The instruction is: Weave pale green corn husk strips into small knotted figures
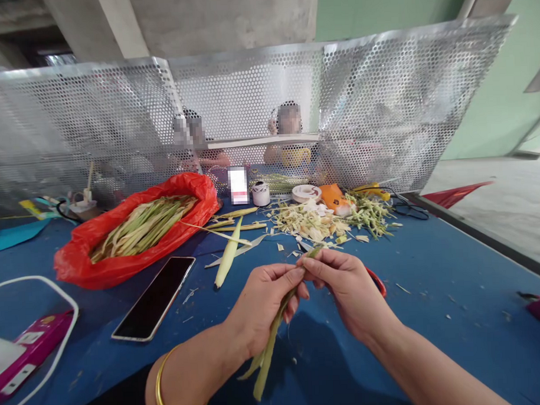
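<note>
Pinching one green stalk [271, 338], both hands [308, 295] work beside a red bag [90, 262] of stalks [142, 226].

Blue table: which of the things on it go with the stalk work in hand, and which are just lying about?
In the work: green stalk held by left hand and right hand; red bag of stalks; pile of peelings.
Lying about: phone; tape roll; pink device.
</note>
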The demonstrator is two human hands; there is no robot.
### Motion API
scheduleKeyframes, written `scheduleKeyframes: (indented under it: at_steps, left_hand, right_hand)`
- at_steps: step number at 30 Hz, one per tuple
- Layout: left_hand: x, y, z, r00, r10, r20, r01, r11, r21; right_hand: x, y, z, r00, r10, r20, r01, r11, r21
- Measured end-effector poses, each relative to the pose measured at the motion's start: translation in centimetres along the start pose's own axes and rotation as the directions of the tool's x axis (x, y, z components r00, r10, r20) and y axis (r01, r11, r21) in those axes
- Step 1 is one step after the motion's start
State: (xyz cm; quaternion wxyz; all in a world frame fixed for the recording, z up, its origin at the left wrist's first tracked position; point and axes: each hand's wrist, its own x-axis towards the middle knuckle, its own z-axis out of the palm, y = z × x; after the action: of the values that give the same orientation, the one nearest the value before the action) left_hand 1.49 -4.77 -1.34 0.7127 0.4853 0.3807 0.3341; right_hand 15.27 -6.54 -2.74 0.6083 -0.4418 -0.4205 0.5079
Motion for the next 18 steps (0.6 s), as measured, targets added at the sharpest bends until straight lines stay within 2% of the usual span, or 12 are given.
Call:
scheduleKeyframes:
  at_steps: [4, 9, 13, 16, 18]
  left_hand:
    - [0.2, 0.2, -0.5, 0.998, -0.043, 0.042, 0.042, 0.999, 0.010]
    - [0.2, 0.2, -0.9, 0.995, -0.016, 0.094, 0.010, 0.998, 0.063]
    - [0.1, 0.0, -0.6, 0.996, -0.033, 0.088, 0.031, 0.999, 0.020]
    - [-0.2, 0.5, -0.6, 0.999, -0.032, 0.011, 0.033, 0.997, -0.071]
    - [-0.6, 1.5, -1.0, 0.997, 0.012, -0.074, -0.022, 0.991, -0.132]
  right_hand:
    - [-0.1, 0.0, 0.0, 1.000, 0.010, 0.012, -0.010, 0.999, 0.032]
    - [-0.2, 0.5, 0.0, 0.999, 0.027, 0.039, -0.030, 0.996, 0.085]
    - [-0.1, 0.6, 0.1, 0.997, 0.038, 0.072, -0.045, 0.995, 0.091]
    - [0.3, -0.3, -0.3, 0.989, 0.082, 0.122, -0.077, 0.996, -0.039]
    - [0.7, -1.1, -1.1, 0.993, 0.081, 0.090, -0.061, 0.976, -0.209]
